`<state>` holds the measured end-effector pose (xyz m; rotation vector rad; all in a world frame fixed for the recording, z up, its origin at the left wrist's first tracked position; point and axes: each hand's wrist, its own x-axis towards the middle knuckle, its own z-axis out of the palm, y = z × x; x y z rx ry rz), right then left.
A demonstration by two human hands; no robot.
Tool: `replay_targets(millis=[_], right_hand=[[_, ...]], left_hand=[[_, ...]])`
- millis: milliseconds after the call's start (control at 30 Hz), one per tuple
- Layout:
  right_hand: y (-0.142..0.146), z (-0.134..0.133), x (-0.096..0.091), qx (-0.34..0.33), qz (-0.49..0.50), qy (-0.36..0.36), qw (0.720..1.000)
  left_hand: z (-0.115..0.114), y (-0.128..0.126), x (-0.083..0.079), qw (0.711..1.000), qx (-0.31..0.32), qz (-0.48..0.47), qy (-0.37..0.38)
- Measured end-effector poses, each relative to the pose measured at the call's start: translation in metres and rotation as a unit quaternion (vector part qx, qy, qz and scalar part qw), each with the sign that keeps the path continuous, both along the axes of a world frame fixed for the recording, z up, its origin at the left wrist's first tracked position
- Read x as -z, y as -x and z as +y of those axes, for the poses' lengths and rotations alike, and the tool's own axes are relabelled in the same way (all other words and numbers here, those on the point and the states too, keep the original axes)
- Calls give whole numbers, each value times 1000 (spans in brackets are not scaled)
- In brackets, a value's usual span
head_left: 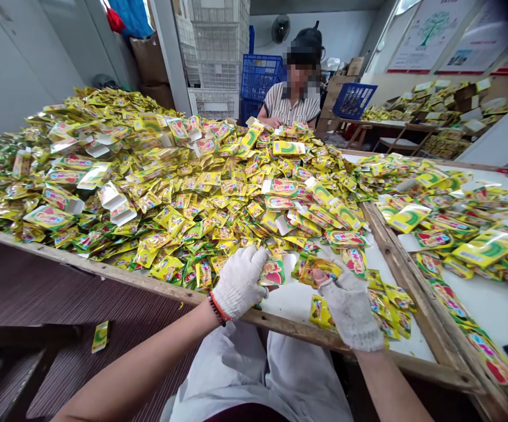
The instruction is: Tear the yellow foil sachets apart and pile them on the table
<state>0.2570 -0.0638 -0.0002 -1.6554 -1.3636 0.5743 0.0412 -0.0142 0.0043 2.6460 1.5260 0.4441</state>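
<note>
My left hand [241, 280], in a white knit glove, is closed around a small printed carton [273, 271] whose open white flap faces right. Opposite it, my right hand [351, 302], gloved with the thumb tip bare, pinches some yellow candy sachets [318, 271] just beyond that flap. A gap separates the sachets from the carton. Several loose yellow sachets [388, 305] lie on the white tabletop beside my right hand, and another sachet [321, 312] is under it. In front of both hands rises a heap of sachets [192, 193] mixed with flattened or open cartons.
A wooden divider [406, 281] splits the table; filled-looking cartons [485, 246] pile up to its right. A wooden rim [298, 334] runs along the near edge. Across the table sits another person [295, 97], before stacked white crates [216, 64] and blue crates [260, 76]. One carton [101, 337] lies on the floor.
</note>
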Motion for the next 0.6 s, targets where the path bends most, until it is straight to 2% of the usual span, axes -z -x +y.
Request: replay_targets(millis=[67,133,267,333,500,600], right_hand=[[5,-3,6,17,-20,35,999],[7,-3,8,-7,-58,64,996],[5,2,6,-91,-148,55,983],[4,4,3,-110,-168,47,979],[0,2,-7,-164,-82,113,976],[1,0,-10,-129,-99,88,983]], left_hand=[[-5,0,5,1000,4,-1,-3],[-10,-2,8,1000,13,5,-10],[-16,-6,12,999,35,11,-23],[-17,-7,14,999,43,12,-27],[-14,-6,11,999,25,16,-32],[-14,-7,9,999,24,18,-41]])
